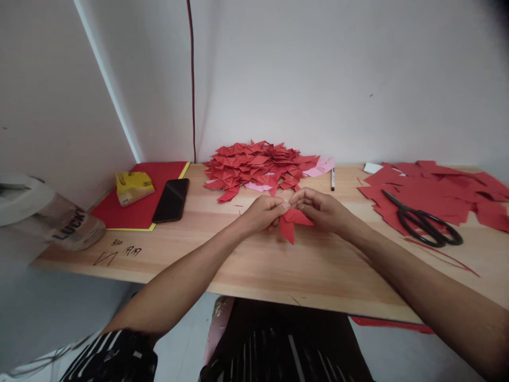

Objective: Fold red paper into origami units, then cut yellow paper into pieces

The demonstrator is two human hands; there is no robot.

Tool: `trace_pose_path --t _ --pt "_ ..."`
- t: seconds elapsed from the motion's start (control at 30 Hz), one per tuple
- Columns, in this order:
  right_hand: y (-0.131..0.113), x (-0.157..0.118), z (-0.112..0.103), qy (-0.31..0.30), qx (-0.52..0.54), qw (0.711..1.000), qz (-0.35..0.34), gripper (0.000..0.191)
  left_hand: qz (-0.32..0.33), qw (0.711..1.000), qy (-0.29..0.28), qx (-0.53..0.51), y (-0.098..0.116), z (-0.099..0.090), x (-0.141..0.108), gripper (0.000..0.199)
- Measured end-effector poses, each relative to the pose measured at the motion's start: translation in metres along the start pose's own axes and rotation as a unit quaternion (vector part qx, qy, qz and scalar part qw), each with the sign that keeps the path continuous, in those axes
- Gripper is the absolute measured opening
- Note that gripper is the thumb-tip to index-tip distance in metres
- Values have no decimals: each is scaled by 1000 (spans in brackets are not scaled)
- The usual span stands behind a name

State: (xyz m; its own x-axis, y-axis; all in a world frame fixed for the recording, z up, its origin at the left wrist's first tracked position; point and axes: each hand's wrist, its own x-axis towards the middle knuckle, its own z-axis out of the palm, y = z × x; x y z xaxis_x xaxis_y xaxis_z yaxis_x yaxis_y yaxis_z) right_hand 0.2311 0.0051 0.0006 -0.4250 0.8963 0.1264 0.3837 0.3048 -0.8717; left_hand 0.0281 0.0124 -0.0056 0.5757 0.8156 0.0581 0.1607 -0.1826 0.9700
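Folded red paper [293, 218] is located at the centre of the frame, gripped by both my hands, one point directed downward and another to the right. My left hand [265, 212] pinches it from the left, thumb against the upper part; my right hand [320, 208] has its fingers curled in at the upper right of the piece. Fingertips of the two hands meet or nearly meet; exact contact I cannot tell. Directly beyond, at upper centre, a heap of folded red pieces [258, 164] lies on the desk [318, 276], with pink paper [321, 167] showing at its right edge and a marker [333, 179] just beside that. On the right side of the frame I note loose red sheets [425, 185], black-handled scissors [405, 210] resting partly over them, and thin red strips [449, 255] nearer me. At left, a dark phone [171, 200] lies across the edge of a yellow-bordered red sheet [115, 208], which also carries a yellow packet [134, 188]. A clear container [71, 225] marked "LUCKY" stands at far left.
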Motion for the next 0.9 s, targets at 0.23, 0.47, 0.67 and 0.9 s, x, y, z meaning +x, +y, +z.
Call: trace_pose_path --t 0.23,0.47,0.67,0.9 --pt "-4 -3 2 48 -129 974 -179 19 -86 980 -36 -177 2 -2 -1 39" --pt "-11 -5 7 70 -113 970 -205 12 -136 961 -55 -233 2 2 1 28" --pt "-5 -2 4 98 -67 992 -53 19 -82 967 -6 -240 4 0 0 22" --pt "-4 1 10 70 20 997 -1 27 -25 987 47 -151 -2 3 1 32"
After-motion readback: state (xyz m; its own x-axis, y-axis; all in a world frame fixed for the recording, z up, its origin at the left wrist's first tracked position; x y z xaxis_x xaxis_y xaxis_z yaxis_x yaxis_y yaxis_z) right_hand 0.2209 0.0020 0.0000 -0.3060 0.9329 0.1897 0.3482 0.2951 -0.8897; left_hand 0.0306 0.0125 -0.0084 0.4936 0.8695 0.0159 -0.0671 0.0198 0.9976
